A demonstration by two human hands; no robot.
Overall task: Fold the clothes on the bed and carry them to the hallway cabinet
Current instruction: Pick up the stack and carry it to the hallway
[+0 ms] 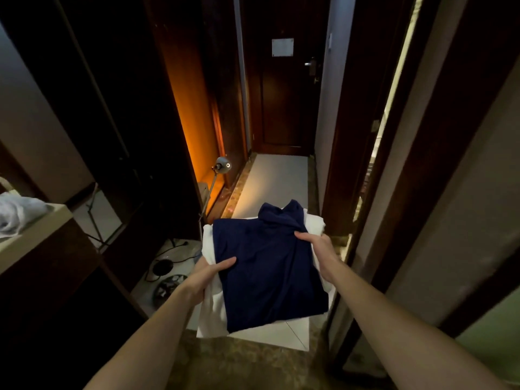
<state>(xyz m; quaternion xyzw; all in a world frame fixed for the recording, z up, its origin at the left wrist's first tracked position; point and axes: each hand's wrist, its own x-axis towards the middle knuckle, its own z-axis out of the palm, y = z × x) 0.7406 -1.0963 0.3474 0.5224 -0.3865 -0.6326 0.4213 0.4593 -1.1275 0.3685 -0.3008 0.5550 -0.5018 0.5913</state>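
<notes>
Between left hand [208, 274] and right hand [315, 243], both gripping: folded clothes [267, 274] (collar pointing ahead).

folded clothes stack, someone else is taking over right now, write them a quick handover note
Left hand: grips the stack's left edge, thumb on top.
Right hand: grips the right edge near the collar.
Stack: navy garment folded on top of white garment, carried above the hallway floor, facing the dark door.
Done: both pieces folded and brought into the hallway.
Left: put them in the cabinet; the lit opening on the left may be it.
</notes>
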